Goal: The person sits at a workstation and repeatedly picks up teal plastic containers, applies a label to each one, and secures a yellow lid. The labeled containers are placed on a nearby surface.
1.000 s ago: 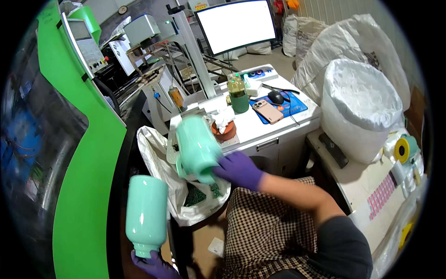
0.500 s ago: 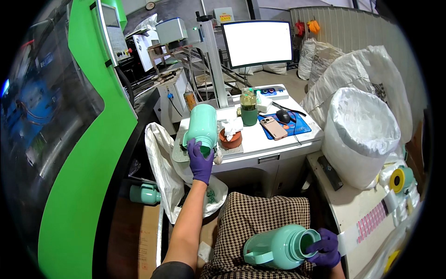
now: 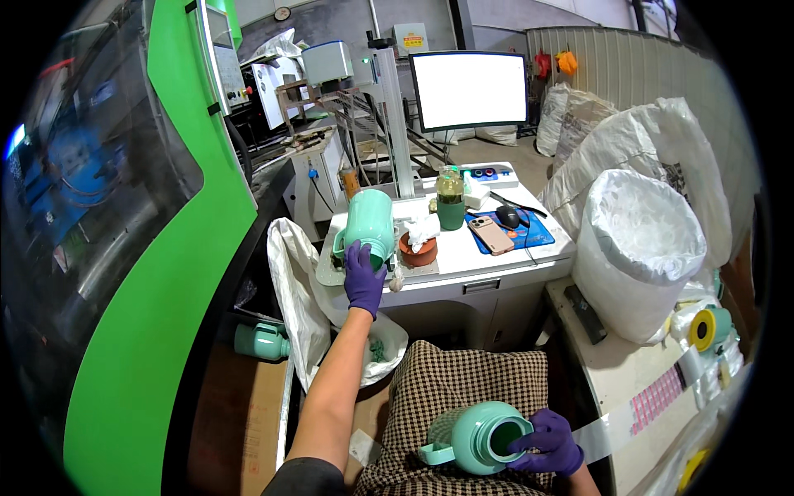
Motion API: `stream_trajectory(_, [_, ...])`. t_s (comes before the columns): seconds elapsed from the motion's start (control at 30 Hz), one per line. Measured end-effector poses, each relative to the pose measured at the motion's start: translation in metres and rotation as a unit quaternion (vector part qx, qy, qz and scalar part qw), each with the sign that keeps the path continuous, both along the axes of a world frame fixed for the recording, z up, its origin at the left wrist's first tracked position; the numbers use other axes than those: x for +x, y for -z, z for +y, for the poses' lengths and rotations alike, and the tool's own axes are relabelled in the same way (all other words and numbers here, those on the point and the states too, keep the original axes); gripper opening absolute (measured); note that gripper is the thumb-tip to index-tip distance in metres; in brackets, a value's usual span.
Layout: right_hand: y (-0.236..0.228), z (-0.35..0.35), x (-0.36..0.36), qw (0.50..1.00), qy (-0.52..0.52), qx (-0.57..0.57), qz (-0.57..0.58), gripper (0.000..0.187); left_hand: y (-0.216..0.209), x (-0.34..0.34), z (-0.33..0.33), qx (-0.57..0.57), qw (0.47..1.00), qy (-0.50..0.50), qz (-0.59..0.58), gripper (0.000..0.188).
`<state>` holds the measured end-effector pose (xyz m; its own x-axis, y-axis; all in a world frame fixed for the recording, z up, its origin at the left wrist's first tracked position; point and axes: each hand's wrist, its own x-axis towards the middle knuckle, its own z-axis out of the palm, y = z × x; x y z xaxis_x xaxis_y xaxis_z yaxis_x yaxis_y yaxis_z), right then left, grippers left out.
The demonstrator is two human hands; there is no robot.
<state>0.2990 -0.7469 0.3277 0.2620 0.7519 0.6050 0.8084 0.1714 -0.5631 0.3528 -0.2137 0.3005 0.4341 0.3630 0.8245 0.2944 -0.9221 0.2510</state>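
Note:
At the table's left end a mint-green plastic jug (image 3: 370, 217) lies on its side, its mouth toward me. My left hand (image 3: 364, 277), in a purple glove, is closed on the rim of that mouth, fingers partly hidden. A second mint-green jug (image 3: 478, 431), with a handle, lies across the checked cloth (image 3: 463, 380) over my lap. My right hand (image 3: 547, 442), also gloved in purple, grips the rim of its open mouth, which faces right and toward me.
A reddish-brown round container (image 3: 418, 250) with crumpled tissue, a bottle (image 3: 450, 198), a phone (image 3: 491, 236) and a mouse (image 3: 508, 217) occupy the white table. A white sack (image 3: 294, 289) stands left. A lined bin (image 3: 628, 248) stands right. A green machine (image 3: 141, 331) borders the left.
The jug on my lap has turned, so its mouth faces more toward me, with my right hand still on its rim. My left hand stays at the table jug's mouth. The whole view has shifted slightly.

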Motion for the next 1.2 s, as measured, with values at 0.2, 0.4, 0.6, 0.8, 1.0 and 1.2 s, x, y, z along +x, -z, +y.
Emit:
stream_trajectory(0.2, [-0.005,0.002,-0.012,1.000,0.000,0.003,0.006,0.036,0.006,0.012,0.014,-0.056,0.998,0.019,-0.026,0.083])
stream_trajectory(0.4, [-0.020,0.012,-0.018,1.000,-0.010,-0.016,-0.014,0.032,0.008,0.015,0.030,-0.037,0.999,0.005,0.006,0.094])
stream_trajectory(0.6, [-0.013,0.013,-0.014,0.997,-0.005,0.041,-0.058,0.039,0.010,0.009,0.044,-0.027,0.997,-0.056,0.038,0.107])
stream_trajectory(0.8, [0.002,0.044,-0.030,0.985,0.056,0.161,0.026,0.062,-0.099,-0.135,-0.240,-0.132,0.823,0.518,0.191,0.061])
stream_trajectory(1.0, [-0.017,-0.015,-0.007,0.987,0.082,0.134,0.027,0.047,-0.129,-0.144,-0.283,0.067,0.762,0.526,0.371,0.078])
stream_trajectory(1.2, [-0.026,-0.324,0.060,0.706,0.678,-0.066,-0.193,0.029,-0.123,-0.158,-0.221,-0.082,0.811,0.357,0.457,0.060])
